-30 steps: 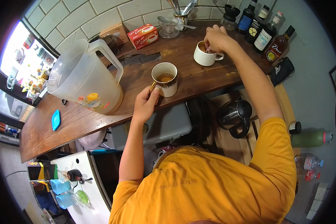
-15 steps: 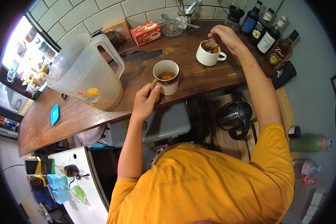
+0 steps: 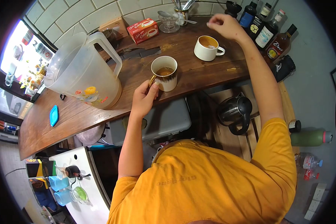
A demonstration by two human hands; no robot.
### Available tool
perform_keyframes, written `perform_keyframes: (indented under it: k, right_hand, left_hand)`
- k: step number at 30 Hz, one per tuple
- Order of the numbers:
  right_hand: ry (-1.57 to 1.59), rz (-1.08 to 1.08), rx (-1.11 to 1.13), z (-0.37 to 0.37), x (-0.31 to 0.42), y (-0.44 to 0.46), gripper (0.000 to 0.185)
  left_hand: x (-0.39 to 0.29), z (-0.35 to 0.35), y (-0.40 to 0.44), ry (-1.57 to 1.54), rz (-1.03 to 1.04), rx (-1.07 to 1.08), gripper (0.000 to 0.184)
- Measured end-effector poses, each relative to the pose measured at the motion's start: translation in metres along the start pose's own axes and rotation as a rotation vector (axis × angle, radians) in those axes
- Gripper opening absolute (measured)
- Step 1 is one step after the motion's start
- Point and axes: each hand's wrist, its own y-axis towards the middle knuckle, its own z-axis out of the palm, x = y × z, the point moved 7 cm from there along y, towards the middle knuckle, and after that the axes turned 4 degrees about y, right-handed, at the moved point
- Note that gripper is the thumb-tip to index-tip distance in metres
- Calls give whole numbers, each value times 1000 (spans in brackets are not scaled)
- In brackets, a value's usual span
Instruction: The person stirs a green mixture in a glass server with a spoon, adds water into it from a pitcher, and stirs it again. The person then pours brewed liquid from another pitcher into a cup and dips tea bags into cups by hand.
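My left hand point(image 3: 145, 98) is closed around the gold handle of a white mug with a dark brown and gold pattern point(image 3: 168, 83). Amber liquid shows inside, and the mug stands on the wooden counter. Behind and above a second white mug point(image 3: 205, 53) is my right hand point(image 3: 227, 28), fingers curled and pinched together; whatever they hold, if anything, is too small to make out. This second mug has a yellow-brown inside, and a pale tea bag point(image 3: 211, 46) shows in it. Its handle points right.
A large plastic pitcher point(image 3: 86, 74) stands left, near a blue lid point(image 3: 54, 115). Behind are a red tea box point(image 3: 142, 31), a glass dish point(image 3: 169, 26) with a spoon across it, and a utensil cup point(image 3: 180, 16). Several bottles point(image 3: 267, 35) line the right. An electric kettle point(image 3: 234, 114) sits lower down.
My right hand has risen up and away from the white mug. The tea bag that hung from its fingers now lies in that mug. My left hand keeps its hold.
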Motion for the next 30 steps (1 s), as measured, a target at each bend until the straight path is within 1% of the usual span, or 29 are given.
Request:
perform_keyframes:
  k: [1,2,3,5,6,7,10,12,19,21,22,24,25,27,28,30]
  right_hand:
    - [-192,77,81,6,-11,-3,19]
    - [-311,91,147,12,-13,-8,23]
    - [-310,89,148,14,-12,-10,23]
    - [-624,187,282,21,-17,-23,30]
    - [-618,224,307,22,-20,-24,34]
    - [-618,228,308,23,-24,-23,34]
    - [-605,182,291,28,-31,-21,32]
    - [-521,215,375,35,-29,-22,31]
    - [-539,199,363,42,-26,-18,27]
    - [-551,211,282,36,-30,-11,24]
    - [-552,208,284,36,-33,-11,24]
    - [-562,129,174,26,-22,-9,23]
    - [-562,128,175,23,-21,-8,23]
    - [-386,119,160,18,-18,-3,23]
    - [-386,121,161,16,-18,-1,23]
    - [-145,123,169,14,-19,5,22]
  left_hand:
    - [0,0,0,5,2,3,28]
    - [0,0,0,9,3,5,28]
    - [0,-1,0,9,2,3,28]
    - [-1,0,0,16,-7,-1,28]
    - [0,1,0,15,-8,3,28]
    - [1,0,0,8,-5,0,27]
    - [3,0,1,3,0,-5,27]
    - [3,0,0,8,4,-10,27]
    - [-1,1,-1,18,3,-30,27]
    - [-2,0,-1,19,-8,-40,27]
    - [-3,0,-1,29,-1,-36,27]
    - [-3,0,-1,37,7,-32,27]
    - [-2,0,-1,26,1,-33,27]
    - [0,0,-1,14,-6,-32,27]
    - [-1,0,-1,12,-11,-38,27]
    - [0,0,-1,10,-18,-41,27]
